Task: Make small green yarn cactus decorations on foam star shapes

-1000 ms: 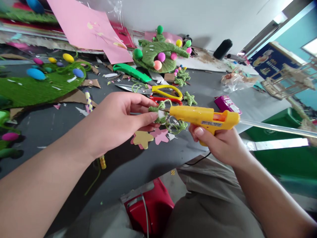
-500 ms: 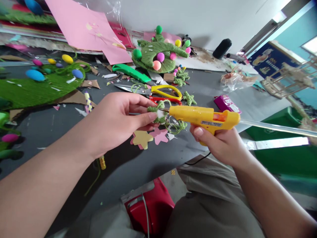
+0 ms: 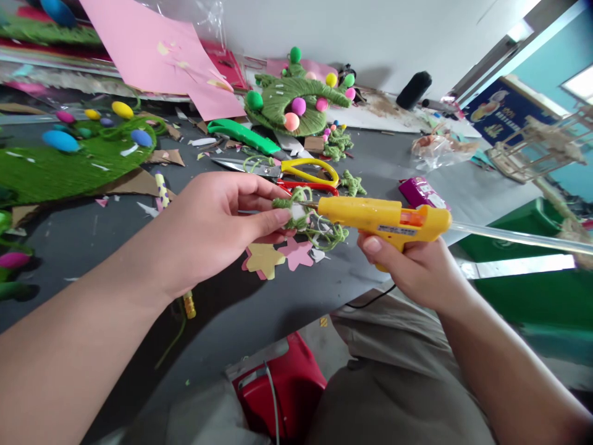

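Left hand [image 3: 217,225] pinched the yarn piece [image 3: 298,214]; right hand [image 3: 412,266] gripped the glue gun [image 3: 361,212].
I had the piece between thumb and fingers, above the table [image 3: 380,167], nozzle at its white part, couldn't tell if touching. Loose yarn [image 3: 332,237] trailed beside it. Paper stars [image 3: 265,261] lay nearer me, scissors [image 3: 286,167] just beyond.

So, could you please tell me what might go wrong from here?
The metal nozzle of the glue gun in the right hand sits close to the left hand gripping the yarn-wrapped piece, so a slip might burn that hand. Loose yarn near the nozzle could catch stray glue. Drips might also land on the paper stars.
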The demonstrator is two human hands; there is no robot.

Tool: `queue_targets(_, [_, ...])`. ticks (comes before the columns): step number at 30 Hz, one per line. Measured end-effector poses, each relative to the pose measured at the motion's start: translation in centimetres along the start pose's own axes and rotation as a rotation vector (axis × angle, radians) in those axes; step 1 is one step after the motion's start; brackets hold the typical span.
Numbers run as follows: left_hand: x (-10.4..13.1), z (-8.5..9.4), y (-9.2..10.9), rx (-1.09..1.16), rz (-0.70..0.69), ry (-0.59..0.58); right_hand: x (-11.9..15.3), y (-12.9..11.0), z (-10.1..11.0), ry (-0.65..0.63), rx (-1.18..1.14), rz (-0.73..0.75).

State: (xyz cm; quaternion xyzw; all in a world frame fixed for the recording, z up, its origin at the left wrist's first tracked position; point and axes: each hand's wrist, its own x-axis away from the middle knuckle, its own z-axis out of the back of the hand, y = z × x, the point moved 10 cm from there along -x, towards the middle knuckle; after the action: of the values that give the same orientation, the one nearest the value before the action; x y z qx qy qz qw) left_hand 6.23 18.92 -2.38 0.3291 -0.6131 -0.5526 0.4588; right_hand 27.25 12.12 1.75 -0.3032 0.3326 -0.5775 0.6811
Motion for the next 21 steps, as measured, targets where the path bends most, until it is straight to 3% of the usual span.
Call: queue_targets(21, [0.16, 0.3, 0.25, -0.043, -0.017, 0.022, 0.35, -0.03, 0.32, 0.02, 0.058, -0.003])
